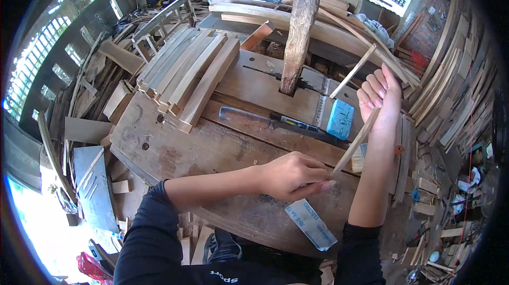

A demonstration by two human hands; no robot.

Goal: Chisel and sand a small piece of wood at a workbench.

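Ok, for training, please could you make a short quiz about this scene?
1. Which hand has its grip on the lower end of the thin wooden strip?
2. True or false: the blue block is to the right of the upright post.
3. Closest to the person, what lies on the workbench? A) curved boards B) a hammer C) a white-and-blue piece

Key: 1. The left hand; 2. True; 3. C

Planks [450, 83] beside a brick wall [432, 12]
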